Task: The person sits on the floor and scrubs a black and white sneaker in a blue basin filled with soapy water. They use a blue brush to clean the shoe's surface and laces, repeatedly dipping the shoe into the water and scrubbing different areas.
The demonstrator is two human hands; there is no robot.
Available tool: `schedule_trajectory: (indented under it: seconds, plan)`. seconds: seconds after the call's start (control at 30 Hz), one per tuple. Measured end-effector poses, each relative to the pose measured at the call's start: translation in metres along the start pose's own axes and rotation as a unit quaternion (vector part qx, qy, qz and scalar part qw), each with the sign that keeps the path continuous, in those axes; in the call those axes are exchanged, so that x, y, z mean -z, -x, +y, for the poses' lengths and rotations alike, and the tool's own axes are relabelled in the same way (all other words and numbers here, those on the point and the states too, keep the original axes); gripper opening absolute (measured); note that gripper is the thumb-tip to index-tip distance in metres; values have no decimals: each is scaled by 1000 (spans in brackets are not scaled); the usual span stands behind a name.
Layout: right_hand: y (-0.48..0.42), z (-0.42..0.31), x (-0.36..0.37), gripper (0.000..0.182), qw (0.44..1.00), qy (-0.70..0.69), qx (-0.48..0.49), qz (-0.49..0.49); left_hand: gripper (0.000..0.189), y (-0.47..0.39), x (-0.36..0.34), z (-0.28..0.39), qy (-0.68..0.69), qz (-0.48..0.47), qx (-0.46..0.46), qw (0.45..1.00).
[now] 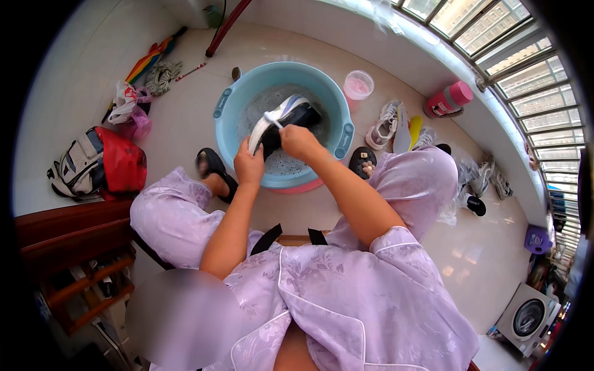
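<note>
A light-blue plastic basin (pixel 283 69) with sudsy water stands on the tiled floor in front of me. Over the water, my left hand (pixel 249 162) grips one end of a white and black sneaker (pixel 290 108), whose other end points away to the upper right. My right hand (pixel 299 141) is closed on the handle of a small white brush (pixel 273 119), its head against the white edge of the shoe. The bristles are too small to make out. Beside the basin's right rim is a clear plastic tub (pixel 358 86) with pinkish contents.
Right of the basin lie a pale sneaker (pixel 384 125), insoles (pixel 401 130) and a pink bottle (pixel 449 99). A wooden brush (pixel 236 73) touches the basin's far-left side. A red and grey bag (pixel 121 162), a coiled rope (pixel 163 78) and a rainbow umbrella (pixel 147 62) lie left.
</note>
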State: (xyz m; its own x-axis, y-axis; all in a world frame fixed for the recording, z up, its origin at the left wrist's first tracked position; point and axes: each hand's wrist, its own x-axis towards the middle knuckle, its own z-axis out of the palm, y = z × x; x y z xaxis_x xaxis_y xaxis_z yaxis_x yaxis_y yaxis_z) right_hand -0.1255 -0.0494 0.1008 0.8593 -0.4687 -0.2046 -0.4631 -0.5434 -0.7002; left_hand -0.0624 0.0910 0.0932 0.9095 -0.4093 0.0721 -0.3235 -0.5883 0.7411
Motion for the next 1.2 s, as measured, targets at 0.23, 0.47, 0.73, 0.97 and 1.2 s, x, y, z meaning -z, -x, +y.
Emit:
schedule_trajectory:
  seconds: [0.23,0.47,0.73,0.97,1.2]
  plan:
    - [18,-29,0,27,998,6,6,-55,38,3,3,-5,-26,19,-42,999]
    - [18,-19,-3,29,999,-7,-5,-38,37,3,5,-3,-21,-8,-11,1000]
    - [27,-18,5,35,999,36,20,30,37,4,0,-4,-20,3,-47,999]
    - [8,4,13,35,998,37,-5,44,37,6,-3,-11,-30,9,-82,996]
    - [15,-8,10,37,995,14,1,97,37,5,-4,-5,-9,0,-78,997]
